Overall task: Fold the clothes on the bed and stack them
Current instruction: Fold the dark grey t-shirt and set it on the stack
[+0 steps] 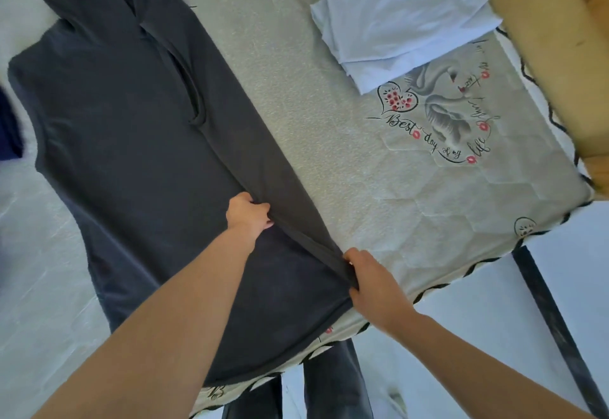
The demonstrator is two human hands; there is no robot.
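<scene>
A dark grey shirt (131, 141) lies spread on the bed (296, 95), stretching up and to the left away from both hands. Its right side is folded over towards the middle, and the folded edge runs in a long diagonal line from the collar down to the hands.

The left hand (249, 215) sits on the shirt along that fold, its fingers curled round a gather of the dark cloth; most of the shirt's body lies to the left of and above it. The right hand (372, 278) is lower and to the right, near the bed's edge, pinching the shirt's bottom corner between thumb and fingers. The strip of cloth between the two hands is drawn taut.

Well above the right hand, towards the far corner of the bed, a folded white garment (405, 19) rests on the printed sheet. Between it and the right hand lies a printed picture with lettering (438, 118). At the far left edge, beyond the shirt, a bit of dark blue cloth (10, 125) shows.
</scene>
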